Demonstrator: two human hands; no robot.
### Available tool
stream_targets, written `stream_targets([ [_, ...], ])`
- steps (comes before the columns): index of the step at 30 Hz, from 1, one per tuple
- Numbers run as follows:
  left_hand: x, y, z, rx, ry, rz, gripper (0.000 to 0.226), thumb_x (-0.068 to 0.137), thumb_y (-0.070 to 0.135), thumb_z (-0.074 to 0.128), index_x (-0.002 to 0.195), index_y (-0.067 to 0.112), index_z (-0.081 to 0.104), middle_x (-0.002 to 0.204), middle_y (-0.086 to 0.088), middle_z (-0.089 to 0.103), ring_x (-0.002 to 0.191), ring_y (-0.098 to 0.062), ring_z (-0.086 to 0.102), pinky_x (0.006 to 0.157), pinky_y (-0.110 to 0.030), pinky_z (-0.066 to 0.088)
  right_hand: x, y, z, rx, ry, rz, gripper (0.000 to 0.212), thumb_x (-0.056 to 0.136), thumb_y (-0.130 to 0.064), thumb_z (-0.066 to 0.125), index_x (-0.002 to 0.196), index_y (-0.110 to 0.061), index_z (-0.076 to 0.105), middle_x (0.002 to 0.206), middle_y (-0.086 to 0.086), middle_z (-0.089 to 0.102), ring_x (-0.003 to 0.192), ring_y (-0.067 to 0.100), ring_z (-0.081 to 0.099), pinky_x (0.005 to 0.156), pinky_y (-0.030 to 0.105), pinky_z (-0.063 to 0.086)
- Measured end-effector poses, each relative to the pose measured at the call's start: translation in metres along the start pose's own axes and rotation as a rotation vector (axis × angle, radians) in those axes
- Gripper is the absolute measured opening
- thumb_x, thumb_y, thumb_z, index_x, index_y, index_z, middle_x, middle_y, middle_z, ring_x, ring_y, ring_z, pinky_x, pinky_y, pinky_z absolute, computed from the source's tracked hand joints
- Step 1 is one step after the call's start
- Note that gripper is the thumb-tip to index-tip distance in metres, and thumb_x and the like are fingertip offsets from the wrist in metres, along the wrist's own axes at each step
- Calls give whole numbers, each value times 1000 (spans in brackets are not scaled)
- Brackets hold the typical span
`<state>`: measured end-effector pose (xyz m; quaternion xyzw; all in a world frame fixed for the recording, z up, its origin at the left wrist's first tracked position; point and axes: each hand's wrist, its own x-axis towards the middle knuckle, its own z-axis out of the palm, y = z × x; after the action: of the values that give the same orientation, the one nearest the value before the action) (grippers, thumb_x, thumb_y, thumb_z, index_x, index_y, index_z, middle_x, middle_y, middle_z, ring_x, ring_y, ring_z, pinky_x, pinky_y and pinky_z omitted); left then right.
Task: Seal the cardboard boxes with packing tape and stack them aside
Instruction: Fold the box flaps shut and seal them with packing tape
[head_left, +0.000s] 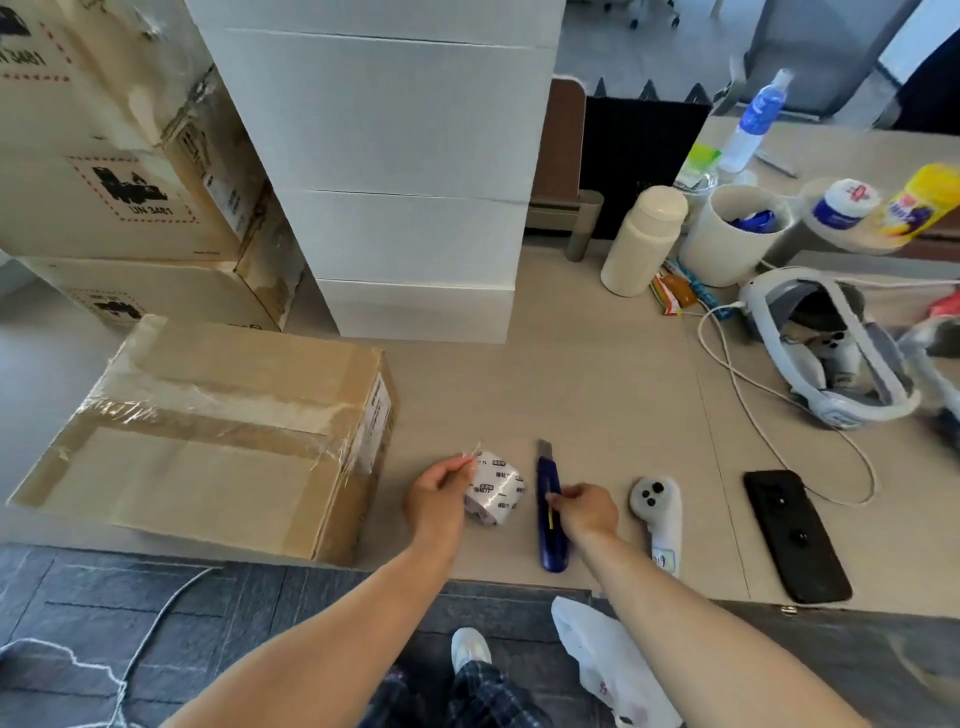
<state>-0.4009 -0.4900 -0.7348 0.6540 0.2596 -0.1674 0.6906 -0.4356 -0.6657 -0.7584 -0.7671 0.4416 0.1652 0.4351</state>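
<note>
Eyes on the near edge of the table (597, 389): the tape roll (496, 491) is lying on its side, and the left hand (439, 499) is at its nine o'clock. The grip there is pinched together on the tape end (474, 451), which is lifted clear at the roll's eleven o'clock. It is likely held up so that it cannot stick back down and be lost.

At the roll's three o'clock, just beside it, the utility knife (546, 525) is laid flat, blade tip towards twelve. The right hand (584, 509) is on it, its grip closed on the blue handle near the slider. Whether the knife is being picked up or set down cannot be told.

The cardboard box (208, 441) is parked at nine o'clock, flaps down, clear tape across the top seam and down the near end. It looks sealed, though the far side is hidden. Stacking appears to be what is left: brown boxes (104, 182) are piled at eleven o'clock and white boxes (395, 182) at twelve, close behind it.
</note>
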Motion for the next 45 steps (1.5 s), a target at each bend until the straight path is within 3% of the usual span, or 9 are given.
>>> stream_targets([
  [5,-2,7,8,94,-14,20,14,89,14,72,101,20,75,99,9,73,91,-3,65,64,-10,46,-7,8,1,25,71,-24,19,84,-24,73,92,-17,57,99,3,65,85,21,58,68,27,37],
  [9,0,20,15,88,-85,54,12,91,17,70,102,20,73,98,9,72,92,-5,64,68,-15,45,-14,1,-7,84,132,-305,18,86,-13,63,101,-22,58,111,-5,49,102,18,54,82,24,40],
  [13,5,41,31,-78,-146,-46,7,91,8,68,95,13,70,99,-4,72,91,-17,64,86,-30,52,-35,-19,-34,38,-143,-598,37,76,-10,62,111,-22,60,116,-7,53,114,10,43,92,8,33],
  [16,11,54,47,-172,-217,-121,9,90,1,66,90,10,68,98,-11,71,91,-24,64,100,-43,48,-43,-32,-54,-52,-223,-681,23,84,-27,71,95,-25,51,96,-5,61,91,10,56,79,26,46],
  [20,20,65,71,12,-82,74,12,83,13,78,80,24,75,94,1,76,93,-16,70,98,-37,53,-42,-53,-73,-162,-193,-770,28,93,-27,65,83,-33,39,74,-15,52,62,-3,48,58,14,36],
  [24,17,83,95,-5,-46,229,9,86,20,77,86,29,75,92,12,75,91,0,66,92,-21,49,-20,-63,-93,-184,-102,-718,31,93,-29,63,120,-18,53,105,0,68,93,15,63,79,28,47],
  [32,39,78,124,160,-162,325,30,84,11,77,109,27,70,84,4,74,76,7,66,74,-4,46,34,-82,-117,-285,106,-573,23,91,-31,62,108,-16,62,109,4,67,98,23,62,81,33,50],
  [38,66,53,155,337,-95,358,9,89,17,73,88,24,68,88,11,73,86,-3,68,86,-27,55,76,-82,-93,-476,298,-518,31,95,-25,52,122,-9,51,119,15,58,112,34,54,93,40,42],
  [45,92,15,164,411,41,363,20,83,11,77,80,30,71,93,0,72,86,-14,66,80,-25,50,110,-78,-75,-632,263,-434,60,96,-17,46,149,-6,22,146,15,42,135,29,37,110,36,28],
])
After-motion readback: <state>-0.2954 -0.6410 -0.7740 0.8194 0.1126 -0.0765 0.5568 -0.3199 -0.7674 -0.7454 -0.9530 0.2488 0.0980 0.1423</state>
